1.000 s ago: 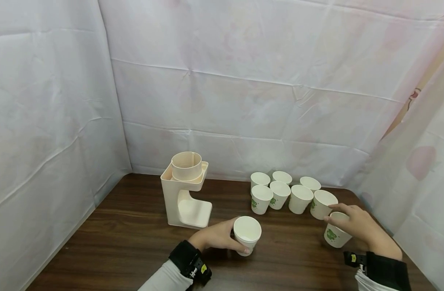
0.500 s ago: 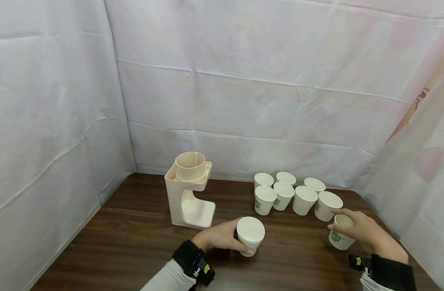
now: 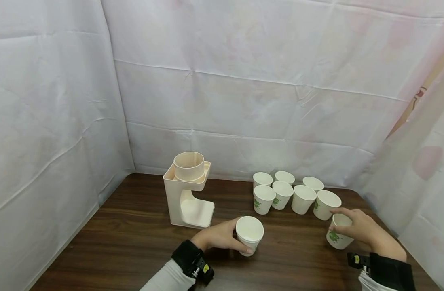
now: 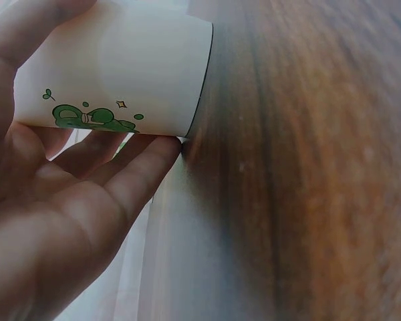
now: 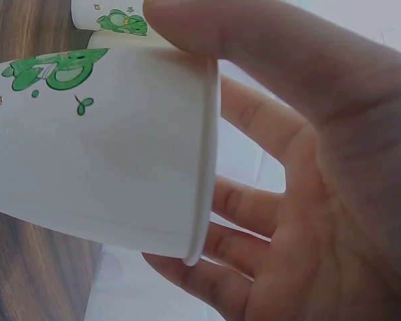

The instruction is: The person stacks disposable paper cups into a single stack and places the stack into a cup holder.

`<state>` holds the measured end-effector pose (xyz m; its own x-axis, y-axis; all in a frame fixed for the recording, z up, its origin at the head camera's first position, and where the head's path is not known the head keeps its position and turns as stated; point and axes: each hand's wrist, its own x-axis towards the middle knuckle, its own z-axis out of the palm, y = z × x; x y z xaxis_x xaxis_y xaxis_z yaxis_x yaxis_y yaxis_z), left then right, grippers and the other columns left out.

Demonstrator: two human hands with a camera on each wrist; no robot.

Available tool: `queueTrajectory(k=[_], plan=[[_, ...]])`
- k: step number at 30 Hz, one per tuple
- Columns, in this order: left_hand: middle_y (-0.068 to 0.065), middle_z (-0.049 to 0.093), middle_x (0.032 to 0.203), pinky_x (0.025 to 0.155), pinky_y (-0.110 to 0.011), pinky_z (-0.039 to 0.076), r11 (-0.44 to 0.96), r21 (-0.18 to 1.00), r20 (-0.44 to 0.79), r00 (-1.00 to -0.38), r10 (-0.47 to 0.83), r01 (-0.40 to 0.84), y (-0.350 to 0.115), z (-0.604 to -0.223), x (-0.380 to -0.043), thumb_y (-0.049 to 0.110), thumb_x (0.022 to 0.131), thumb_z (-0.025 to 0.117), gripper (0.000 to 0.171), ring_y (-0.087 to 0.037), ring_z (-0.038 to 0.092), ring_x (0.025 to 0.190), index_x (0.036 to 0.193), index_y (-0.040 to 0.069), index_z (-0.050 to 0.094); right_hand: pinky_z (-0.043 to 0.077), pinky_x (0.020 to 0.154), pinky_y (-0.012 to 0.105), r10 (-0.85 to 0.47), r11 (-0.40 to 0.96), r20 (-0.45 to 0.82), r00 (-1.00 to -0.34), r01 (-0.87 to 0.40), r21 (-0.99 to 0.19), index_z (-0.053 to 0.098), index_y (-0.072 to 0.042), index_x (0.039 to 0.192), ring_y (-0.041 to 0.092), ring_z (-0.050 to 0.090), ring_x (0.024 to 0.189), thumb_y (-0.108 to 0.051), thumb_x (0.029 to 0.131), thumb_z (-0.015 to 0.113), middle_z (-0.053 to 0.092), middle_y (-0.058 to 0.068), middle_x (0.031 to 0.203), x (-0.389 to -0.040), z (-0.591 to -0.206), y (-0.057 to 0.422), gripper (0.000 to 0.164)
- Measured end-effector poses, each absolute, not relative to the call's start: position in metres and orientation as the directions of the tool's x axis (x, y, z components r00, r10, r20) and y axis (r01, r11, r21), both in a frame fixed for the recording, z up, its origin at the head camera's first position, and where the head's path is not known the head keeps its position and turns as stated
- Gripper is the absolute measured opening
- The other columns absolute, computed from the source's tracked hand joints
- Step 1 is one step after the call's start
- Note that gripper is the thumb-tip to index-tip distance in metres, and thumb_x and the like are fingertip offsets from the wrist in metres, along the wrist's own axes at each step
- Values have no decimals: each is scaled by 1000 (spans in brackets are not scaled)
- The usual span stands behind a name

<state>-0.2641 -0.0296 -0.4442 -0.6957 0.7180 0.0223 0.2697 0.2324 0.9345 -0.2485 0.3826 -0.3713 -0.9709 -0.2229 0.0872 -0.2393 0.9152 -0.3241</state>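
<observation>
My left hand [image 3: 220,236] grips a white paper cup [image 3: 249,229] upright, thumb in front and fingers behind. A second edge line runs just below its rim. In the left wrist view, the cup's green cartoon print [image 4: 93,118] shows, and its base is right at the wood surface. At the right, my right hand [image 3: 360,226] holds another paper cup [image 3: 339,238] by its upper part. The right wrist view has the thumb [image 5: 207,27] on one side of the rim and other fingers around the far side; this cup [image 5: 120,147] has a green print too.
Several white paper cups [image 3: 264,198] stand upright in two rows at the back right, the nearest cup [image 3: 325,206] close to my right hand. A cream stand [image 3: 174,202] with a round holder [image 3: 189,167] is left of centre. White cloth [image 3: 222,101] hangs behind the dark wooden table [image 3: 127,226].
My right thumb has come down from the rim onto the side of the right cup. My left hand keeps its cup in place. The head view has shifted slightly.
</observation>
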Motion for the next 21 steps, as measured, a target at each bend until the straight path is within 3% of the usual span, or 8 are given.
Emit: queueTrajectory(k=[6,14,21], plan=[[9,57,119,99,-39,36,231,937,17,-693,721,263,-30,-444,-264,26,72,80,71,-8,50,110,131,31,42,47,65,50,-247,916,106,-963,-268,-298,56,-5,125,39,53,91,-44,78,71,55,31,107,-247,-365,380,63],[9,58,117,97,-37,38,236,926,39,-697,716,295,-32,-445,-265,26,72,81,70,-8,51,108,131,29,42,46,69,57,-255,913,117,-960,-278,-297,56,-6,125,48,48,101,-44,81,68,49,37,114,-244,-354,367,60],[9,58,118,97,-37,38,241,926,32,-698,716,290,-30,-444,-264,27,71,81,70,-8,51,108,130,30,42,47,67,54,-229,923,123,-966,-256,-288,56,-8,125,44,50,97,-48,80,67,51,33,110,-238,-349,361,61]])
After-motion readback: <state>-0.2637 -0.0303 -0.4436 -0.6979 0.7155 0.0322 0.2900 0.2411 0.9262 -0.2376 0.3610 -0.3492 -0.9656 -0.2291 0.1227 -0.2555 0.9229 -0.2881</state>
